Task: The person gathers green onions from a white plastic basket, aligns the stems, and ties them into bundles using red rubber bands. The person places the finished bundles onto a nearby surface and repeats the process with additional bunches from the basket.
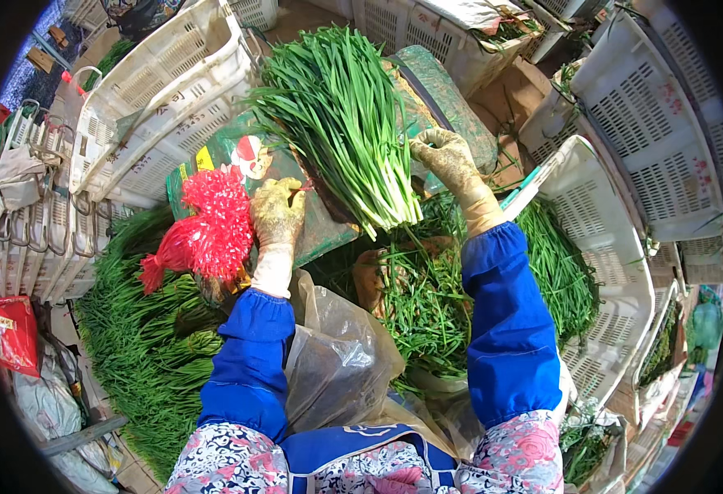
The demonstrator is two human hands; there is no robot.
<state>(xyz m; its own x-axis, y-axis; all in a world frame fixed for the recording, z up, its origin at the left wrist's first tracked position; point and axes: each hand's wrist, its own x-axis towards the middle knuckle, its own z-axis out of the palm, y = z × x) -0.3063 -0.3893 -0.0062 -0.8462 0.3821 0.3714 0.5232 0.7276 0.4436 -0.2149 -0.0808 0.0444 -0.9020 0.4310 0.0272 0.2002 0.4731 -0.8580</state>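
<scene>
A large bunch of garlic chives [343, 117] lies slantwise on a green box-like surface [330, 241], its pale stalk ends towards me. My left hand [278, 210], in a soiled pale glove, is left of the stalks with its fingers curled; a thin red strand shows at its fingertips. Right beside that hand hangs a thick bundle of shiny red tie strands [216, 216]. My right hand [451, 160], gloved too, is at the right side of the stalks, thumb and fingers bent into a loop. Whether it pinches anything is hidden.
Bundled chives [158, 346] are heaped at the left. Loose leaves and trimmings [429, 309] lie between my arms, beside a clear plastic sheet [343, 358]. White plastic crates stand at the upper left [158, 105] and right [596, 247]. A red packet [9, 333] sits at far left.
</scene>
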